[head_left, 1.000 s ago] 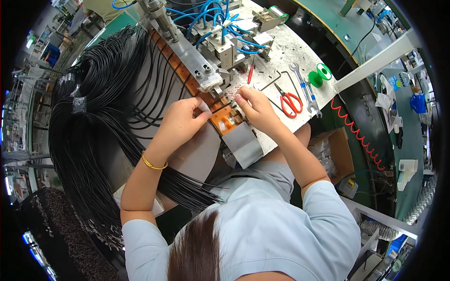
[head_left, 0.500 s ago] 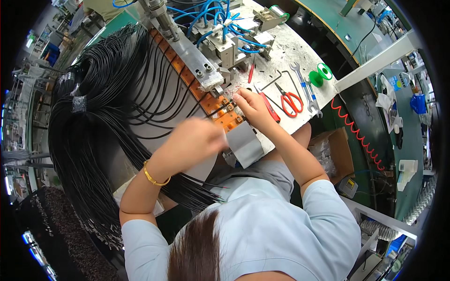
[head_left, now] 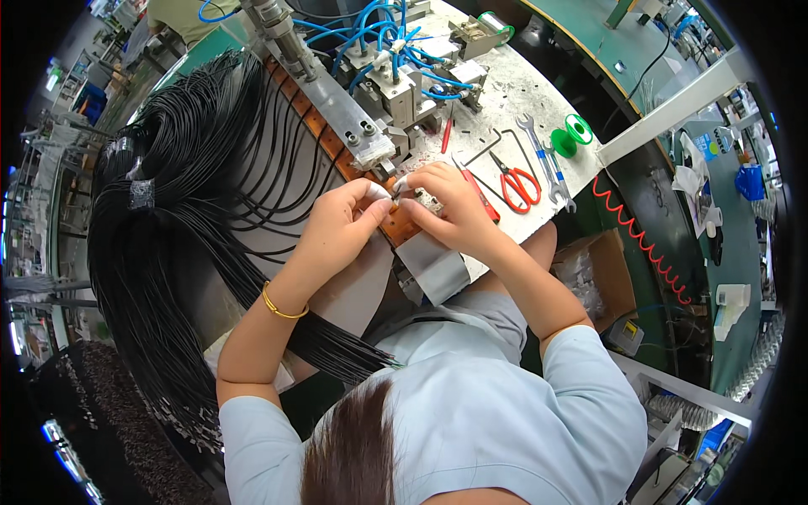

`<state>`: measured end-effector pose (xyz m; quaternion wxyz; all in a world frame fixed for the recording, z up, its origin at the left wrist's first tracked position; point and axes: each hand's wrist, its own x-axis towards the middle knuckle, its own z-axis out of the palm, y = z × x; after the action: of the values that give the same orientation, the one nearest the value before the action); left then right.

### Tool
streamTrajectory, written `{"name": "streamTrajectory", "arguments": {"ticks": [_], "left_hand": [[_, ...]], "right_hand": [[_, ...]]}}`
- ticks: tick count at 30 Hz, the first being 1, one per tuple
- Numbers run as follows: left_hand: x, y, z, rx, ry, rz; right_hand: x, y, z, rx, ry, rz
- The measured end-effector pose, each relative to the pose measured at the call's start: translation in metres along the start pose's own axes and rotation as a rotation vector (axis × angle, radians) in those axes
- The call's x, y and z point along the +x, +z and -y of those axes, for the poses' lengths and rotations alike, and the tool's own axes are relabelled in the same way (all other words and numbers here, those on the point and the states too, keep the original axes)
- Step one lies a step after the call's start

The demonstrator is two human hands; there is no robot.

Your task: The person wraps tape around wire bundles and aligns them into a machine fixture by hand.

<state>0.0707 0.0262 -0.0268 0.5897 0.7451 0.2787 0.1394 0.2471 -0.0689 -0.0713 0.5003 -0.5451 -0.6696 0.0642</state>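
Observation:
My left hand (head_left: 337,231) and my right hand (head_left: 446,206) meet over an orange-brown fixture strip (head_left: 400,227) at the front of a metal machine (head_left: 370,126). White-taped fingertips of both hands pinch a small part where they touch. What the part is stays too small to tell. A gold bangle (head_left: 282,305) sits on my left wrist. A big bundle of black cables (head_left: 168,244) fans out to the left of my left hand, several strands running toward the fixture.
Red-handled scissors (head_left: 518,181), wrenches (head_left: 543,156), a green tape roll (head_left: 572,133) and a red screwdriver (head_left: 475,189) lie on the white bench right of my hands. Blue air hoses (head_left: 396,38) loop over the machine. A cardboard box (head_left: 598,273) sits below right.
My left hand dropped back toward me half a second ago, then came forward again to the fixture, rejoining my right hand. The right hand stayed at the fixture.

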Motion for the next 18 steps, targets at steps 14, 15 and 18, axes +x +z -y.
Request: {"name": "streamTrajectory", "arguments": {"ticks": [14, 15, 18], "left_hand": [[-0.004, 0.002, -0.009, 0.218, -0.036, -0.025], [-0.004, 0.002, -0.009, 0.21, -0.028, -0.033], [-0.005, 0.002, -0.01, 0.194, -0.011, -0.048]], "right_hand": [[0.003, 0.0, 0.014, -0.121, -0.035, 0.035], [0.003, -0.001, 0.015, -0.12, -0.035, 0.034], [0.001, -0.007, 0.019, -0.161, 0.051, 0.153]]}}
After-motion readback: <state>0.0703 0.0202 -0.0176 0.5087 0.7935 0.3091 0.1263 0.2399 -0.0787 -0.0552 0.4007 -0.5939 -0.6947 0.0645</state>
